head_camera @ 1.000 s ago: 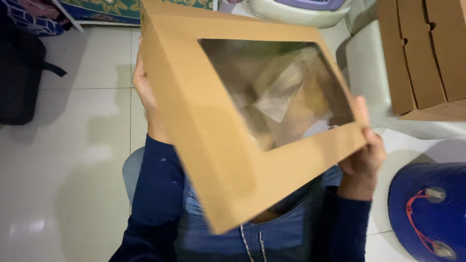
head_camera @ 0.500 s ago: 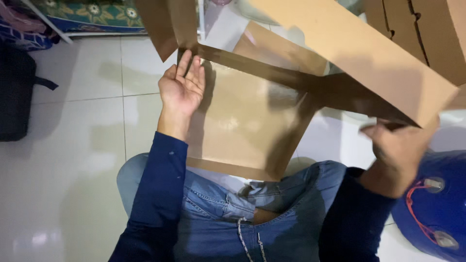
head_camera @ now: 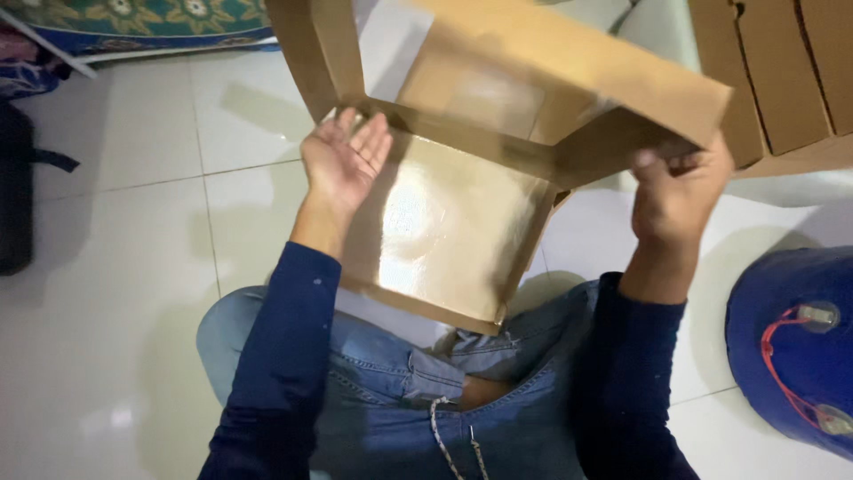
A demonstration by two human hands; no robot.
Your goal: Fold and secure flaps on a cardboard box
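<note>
Resting above the lap, the cardboard box [head_camera: 462,222] has the left hand [head_camera: 342,160] flat and released, the right hand [head_camera: 680,191] grasping its flap.

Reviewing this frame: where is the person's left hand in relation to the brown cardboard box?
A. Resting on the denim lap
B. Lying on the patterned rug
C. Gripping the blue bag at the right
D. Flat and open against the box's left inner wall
D: the left hand is spread open, fingers up, against the left side of the cardboard box, while the right hand holds the box's right edge.

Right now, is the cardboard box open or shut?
Open: the cardboard box shows its shiny empty inside, its lid raised by the right hand; the left hand presses the hinge.
</note>
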